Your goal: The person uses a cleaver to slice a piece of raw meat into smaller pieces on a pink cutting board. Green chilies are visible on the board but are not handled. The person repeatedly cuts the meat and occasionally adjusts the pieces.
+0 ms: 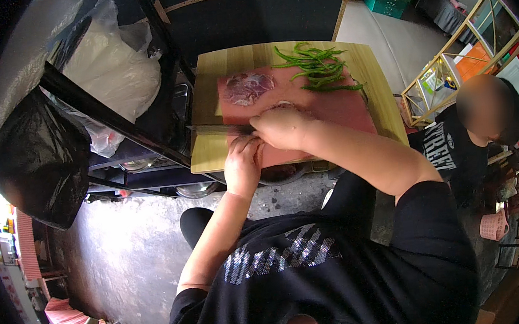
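My right hand (283,126) grips a knife; its dark blade (219,129) points left across a pink cutting board (329,114). Curled fingers of my left hand (243,161) lie against the near side of the blade, close to the right hand's knuckles. Whatever is under those fingers is hidden. A slab of raw meat (249,89) lies flat on the board's far left part. Just beyond my right hand shows a small piece, perhaps meat (285,103), mostly covered by the hand. Long green chili peppers (320,66) are heaped at the far right corner of the board.
The board rests on a wooden tabletop (386,104). Left of it stands a black metal rack (112,114) with a filled plastic bag (113,73) and a hanging black bag (39,153). A person (453,154) is close on the right. Under the table's near edge is a round pan (283,173).
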A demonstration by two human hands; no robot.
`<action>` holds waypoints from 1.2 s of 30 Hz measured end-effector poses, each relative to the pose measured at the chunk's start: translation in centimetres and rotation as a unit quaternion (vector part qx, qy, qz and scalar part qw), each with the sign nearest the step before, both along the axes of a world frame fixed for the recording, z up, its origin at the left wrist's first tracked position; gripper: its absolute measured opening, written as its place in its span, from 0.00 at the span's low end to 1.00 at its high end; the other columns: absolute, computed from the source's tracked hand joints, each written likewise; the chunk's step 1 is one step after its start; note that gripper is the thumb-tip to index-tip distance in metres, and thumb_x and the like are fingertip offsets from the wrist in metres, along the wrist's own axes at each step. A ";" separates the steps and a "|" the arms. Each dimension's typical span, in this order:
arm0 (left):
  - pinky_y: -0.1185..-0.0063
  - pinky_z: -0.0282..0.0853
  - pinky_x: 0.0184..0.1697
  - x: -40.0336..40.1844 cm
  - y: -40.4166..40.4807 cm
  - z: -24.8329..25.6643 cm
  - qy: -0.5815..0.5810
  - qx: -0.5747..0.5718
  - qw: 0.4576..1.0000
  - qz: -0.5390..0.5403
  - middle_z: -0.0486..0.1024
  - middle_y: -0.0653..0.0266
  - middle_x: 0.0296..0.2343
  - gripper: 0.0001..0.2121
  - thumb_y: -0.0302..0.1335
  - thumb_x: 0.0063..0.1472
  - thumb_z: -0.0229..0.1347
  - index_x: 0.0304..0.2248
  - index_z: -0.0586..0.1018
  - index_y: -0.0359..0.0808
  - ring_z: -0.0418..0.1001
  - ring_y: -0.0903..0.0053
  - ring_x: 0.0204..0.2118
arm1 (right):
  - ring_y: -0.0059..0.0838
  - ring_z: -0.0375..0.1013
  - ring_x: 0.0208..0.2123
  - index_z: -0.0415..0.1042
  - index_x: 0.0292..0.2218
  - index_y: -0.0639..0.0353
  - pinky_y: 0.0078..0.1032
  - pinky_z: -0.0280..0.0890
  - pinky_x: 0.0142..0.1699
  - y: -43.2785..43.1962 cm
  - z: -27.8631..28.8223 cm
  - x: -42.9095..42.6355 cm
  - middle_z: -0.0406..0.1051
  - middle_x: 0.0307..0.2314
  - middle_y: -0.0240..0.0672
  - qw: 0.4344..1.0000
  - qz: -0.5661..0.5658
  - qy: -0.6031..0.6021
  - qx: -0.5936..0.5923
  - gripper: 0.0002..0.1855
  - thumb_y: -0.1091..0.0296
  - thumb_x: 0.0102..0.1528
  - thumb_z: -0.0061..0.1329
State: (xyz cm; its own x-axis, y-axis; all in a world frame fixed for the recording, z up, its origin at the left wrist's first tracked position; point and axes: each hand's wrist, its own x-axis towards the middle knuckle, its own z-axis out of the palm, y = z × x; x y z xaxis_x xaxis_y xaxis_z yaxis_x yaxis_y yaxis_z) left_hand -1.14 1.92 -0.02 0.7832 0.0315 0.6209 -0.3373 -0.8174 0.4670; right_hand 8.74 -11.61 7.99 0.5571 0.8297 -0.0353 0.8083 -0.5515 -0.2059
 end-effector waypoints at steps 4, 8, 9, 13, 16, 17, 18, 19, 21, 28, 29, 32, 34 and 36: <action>0.69 0.70 0.46 -0.2 -0.1 -0.3 0.017 -0.019 1.000 0.006 0.77 0.58 0.35 0.05 0.24 0.56 0.58 0.33 0.80 0.34 0.74 0.59 0.41 | 0.51 0.75 0.35 0.74 0.35 0.63 0.45 0.68 0.42 -5.1 0.2 0.5 0.74 0.29 0.50 0.998 -0.033 0.035 0.038 0.13 0.61 0.54 0.51; 0.69 0.70 0.46 0.0 -0.3 -0.3 0.014 -0.036 0.999 -0.008 0.77 0.58 0.35 0.04 0.24 0.56 0.58 0.32 0.79 0.35 0.73 0.60 0.41 | 0.54 0.74 0.34 0.74 0.38 0.64 0.44 0.68 0.40 -11.0 0.8 1.3 0.73 0.28 0.52 0.990 -0.024 -0.030 0.134 0.16 0.59 0.56 0.50; 0.69 0.70 0.46 0.0 -0.3 -0.3 0.008 -0.031 0.999 -0.004 0.77 0.58 0.34 0.04 0.24 0.56 0.58 0.32 0.79 0.35 0.73 0.60 0.41 | 0.54 0.74 0.33 0.74 0.38 0.64 0.43 0.67 0.38 -11.4 0.6 1.4 0.73 0.28 0.51 0.973 -0.007 -0.055 0.223 0.16 0.59 0.57 0.50; 0.70 0.69 0.47 -0.4 -0.6 0.6 -0.037 -0.019 0.998 0.039 0.76 0.58 0.33 0.04 0.24 0.56 0.58 0.32 0.79 0.35 0.73 0.61 0.41 | 0.56 0.72 0.31 0.72 0.34 0.63 0.45 0.66 0.36 -11.6 1.2 0.3 0.73 0.26 0.51 0.994 -0.065 0.005 0.085 0.14 0.59 0.57 0.49; 0.69 0.69 0.47 -0.3 -0.2 0.0 -0.016 -0.020 0.999 0.033 0.76 0.59 0.33 0.04 0.24 0.55 0.59 0.31 0.79 0.35 0.73 0.60 0.40 | 0.56 0.72 0.29 0.69 0.29 0.62 0.47 0.64 0.35 -9.8 2.6 -0.8 0.72 0.24 0.50 0.997 -0.053 0.018 0.052 0.15 0.58 0.58 0.48; 0.69 0.69 0.47 -0.3 -0.1 -0.5 -0.006 -0.018 0.999 0.027 0.76 0.59 0.33 0.04 0.24 0.55 0.59 0.31 0.79 0.35 0.73 0.60 0.40 | 0.56 0.72 0.29 0.69 0.28 0.62 0.47 0.64 0.34 -9.5 2.7 -0.9 0.72 0.24 0.50 0.998 -0.041 0.023 0.043 0.15 0.59 0.58 0.48; 0.69 0.69 0.46 -0.2 0.0 -0.8 -0.002 -0.020 0.999 0.026 0.76 0.59 0.33 0.04 0.24 0.55 0.59 0.31 0.79 0.35 0.73 0.60 0.40 | 0.56 0.72 0.28 0.69 0.28 0.62 0.47 0.64 0.34 -9.3 3.0 -1.0 0.72 0.24 0.50 0.999 -0.029 0.028 0.033 0.15 0.59 0.58 0.48; 0.69 0.70 0.46 -0.3 0.0 -1.0 0.002 -0.023 0.999 0.025 0.77 0.59 0.33 0.04 0.24 0.55 0.59 0.31 0.79 0.35 0.73 0.60 0.40 | 0.56 0.71 0.28 0.69 0.28 0.62 0.47 0.64 0.34 -9.1 3.2 -1.0 0.72 0.23 0.50 0.999 -0.017 0.032 0.024 0.14 0.59 0.58 0.48; 0.69 0.70 0.45 -0.2 -0.1 -0.8 -0.001 -0.022 1.000 0.022 0.77 0.58 0.33 0.04 0.24 0.55 0.59 0.31 0.79 0.35 0.74 0.60 0.39 | 0.54 0.72 0.29 0.70 0.30 0.62 0.46 0.65 0.35 -9.0 2.5 -0.7 0.73 0.25 0.49 0.999 -0.016 0.035 0.004 0.14 0.59 0.58 0.48; 0.69 0.71 0.44 0.1 0.0 -0.3 0.002 -0.018 1.000 -0.019 0.78 0.56 0.32 0.04 0.22 0.55 0.59 0.31 0.80 0.34 0.74 0.59 0.38 | 0.52 0.75 0.35 0.73 0.33 0.62 0.44 0.68 0.42 -2.1 -0.8 0.4 0.75 0.29 0.49 0.998 -0.030 0.037 0.031 0.16 0.57 0.58 0.48; 0.69 0.71 0.44 0.1 0.0 -0.1 0.004 -0.017 0.999 -0.027 0.78 0.56 0.33 0.04 0.22 0.55 0.59 0.31 0.80 0.34 0.74 0.59 0.38 | 0.52 0.75 0.35 0.73 0.33 0.63 0.43 0.68 0.43 -1.3 -0.6 0.5 0.75 0.30 0.49 0.999 -0.038 0.025 0.014 0.16 0.56 0.58 0.47; 0.69 0.71 0.45 0.3 0.4 -0.5 0.002 -0.017 0.999 -0.031 0.77 0.57 0.34 0.04 0.23 0.54 0.59 0.32 0.79 0.35 0.74 0.60 0.40 | 0.51 0.75 0.37 0.74 0.35 0.62 0.43 0.68 0.45 -0.9 -0.7 1.1 0.75 0.32 0.50 0.998 -0.030 0.040 0.031 0.17 0.56 0.58 0.47; 0.69 0.70 0.46 -0.1 0.5 -0.6 0.007 -0.024 0.999 -0.023 0.77 0.58 0.34 0.05 0.23 0.54 0.59 0.32 0.79 0.35 0.74 0.60 0.40 | 0.51 0.74 0.39 0.74 0.36 0.62 0.43 0.67 0.45 -2.1 0.5 1.8 0.75 0.34 0.51 0.998 -0.060 0.031 -0.017 0.15 0.57 0.57 0.48; 0.70 0.71 0.45 -0.1 0.3 -0.1 0.012 -0.031 0.999 -0.037 0.78 0.57 0.34 0.04 0.23 0.55 0.59 0.31 0.79 0.34 0.75 0.60 0.40 | 0.49 0.74 0.39 0.74 0.36 0.63 0.41 0.67 0.45 -4.6 1.4 1.6 0.74 0.34 0.51 0.989 -0.112 0.092 -0.009 0.14 0.59 0.57 0.49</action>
